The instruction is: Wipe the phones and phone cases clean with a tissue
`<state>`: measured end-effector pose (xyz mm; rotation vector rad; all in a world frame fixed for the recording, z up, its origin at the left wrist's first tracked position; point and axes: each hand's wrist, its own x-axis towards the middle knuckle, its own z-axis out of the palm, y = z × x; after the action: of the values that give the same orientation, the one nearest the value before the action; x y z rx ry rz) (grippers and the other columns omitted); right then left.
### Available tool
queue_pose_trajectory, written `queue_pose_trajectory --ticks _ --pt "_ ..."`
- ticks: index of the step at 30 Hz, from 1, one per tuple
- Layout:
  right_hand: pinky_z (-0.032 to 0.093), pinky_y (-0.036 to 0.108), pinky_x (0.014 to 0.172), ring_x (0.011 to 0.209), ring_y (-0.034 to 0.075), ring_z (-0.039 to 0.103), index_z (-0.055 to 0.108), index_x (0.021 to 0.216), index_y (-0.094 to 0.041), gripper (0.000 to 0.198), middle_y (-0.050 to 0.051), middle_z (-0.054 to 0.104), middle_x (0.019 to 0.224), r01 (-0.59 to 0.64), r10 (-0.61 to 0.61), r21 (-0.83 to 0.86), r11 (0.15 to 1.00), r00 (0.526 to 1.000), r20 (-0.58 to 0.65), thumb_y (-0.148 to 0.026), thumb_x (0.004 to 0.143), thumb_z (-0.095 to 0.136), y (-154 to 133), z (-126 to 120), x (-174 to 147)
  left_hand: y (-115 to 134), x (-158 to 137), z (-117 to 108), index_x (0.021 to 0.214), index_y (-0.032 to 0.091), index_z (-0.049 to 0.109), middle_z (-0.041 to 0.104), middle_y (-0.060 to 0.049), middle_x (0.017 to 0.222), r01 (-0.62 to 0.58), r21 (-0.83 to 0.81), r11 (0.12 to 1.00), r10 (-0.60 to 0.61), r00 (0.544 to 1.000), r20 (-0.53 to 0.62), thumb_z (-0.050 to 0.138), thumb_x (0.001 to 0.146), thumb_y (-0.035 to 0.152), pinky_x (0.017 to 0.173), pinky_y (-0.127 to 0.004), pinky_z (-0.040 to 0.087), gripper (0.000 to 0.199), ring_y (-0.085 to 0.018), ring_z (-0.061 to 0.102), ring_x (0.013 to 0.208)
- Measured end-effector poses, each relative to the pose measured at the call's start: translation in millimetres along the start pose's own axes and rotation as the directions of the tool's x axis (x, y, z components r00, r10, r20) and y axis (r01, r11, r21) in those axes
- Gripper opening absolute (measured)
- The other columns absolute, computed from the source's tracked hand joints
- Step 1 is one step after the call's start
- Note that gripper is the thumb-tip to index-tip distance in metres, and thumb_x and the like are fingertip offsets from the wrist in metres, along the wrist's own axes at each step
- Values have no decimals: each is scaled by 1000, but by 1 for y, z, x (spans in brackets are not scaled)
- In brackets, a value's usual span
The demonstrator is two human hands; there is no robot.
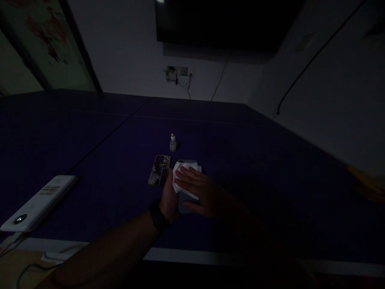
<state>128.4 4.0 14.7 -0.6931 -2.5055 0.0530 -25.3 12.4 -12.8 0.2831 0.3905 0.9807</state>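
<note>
My left hand [170, 197], with a dark watch [158, 216] on its wrist, grips the left side of a grey-blue phone [188, 205]. A folded white tissue [178, 185] lies over the phone's upper part. Flat on the tissue rests my right hand [198, 186], its fingers stretched out and its thumb apart over the lower phone. Just left of the phone lies a patterned phone case [159, 170] on the table. Beyond them stands a small clear dropper bottle [173, 143] with a white cap, upright.
The dark blue table [246, 160] reaches to the wall. A white power bank [45, 198] with a lit display and cables [33, 265] sits at the left front edge. On the wall are sockets [181, 71] and a dark screen [222, 24]. Something yellow [365, 180] lies far right.
</note>
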Motion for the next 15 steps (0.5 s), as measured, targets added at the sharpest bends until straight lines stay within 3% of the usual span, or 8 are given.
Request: queue_pose_trajectory --ticks 4,8,11,15 --pt "42 46 119 140 22 52 64 134 -20 37 9 63 142 -4 3 29 1000 999 38 -20 98 56 9 -4 -5 -1 1 -3 134 12 61 73 -16 113 77 -1 997 -77 996 49 37 99 64 99 -43 51 68 -30 70 108" --pt "45 48 117 137 23 55 67 129 -20 34 9 64 140 -122 122 -14 992 992 -38 -17 100 50 14 -5 -5 0 -1 0 142 15 55 72 -16 117 127 35 991 -129 987 99 34 97 69 95 -46 53 73 -31 70 106" --pt "45 45 118 139 22 53 67 130 -19 35 9 64 140 -49 49 22 999 998 -26 -16 98 52 7 -4 -1 1 -2 1 142 12 55 72 -17 117 94 36 995 -96 992 78 35 99 65 98 -44 51 72 -31 70 107" --pt "47 42 115 129 19 63 71 121 -21 31 6 73 127 36 -31 119 992 999 -43 -13 94 56 2 -5 -4 2 0 0 139 8 58 72 -19 117 62 26 998 -63 997 47 35 98 65 100 -42 50 74 -31 69 108"
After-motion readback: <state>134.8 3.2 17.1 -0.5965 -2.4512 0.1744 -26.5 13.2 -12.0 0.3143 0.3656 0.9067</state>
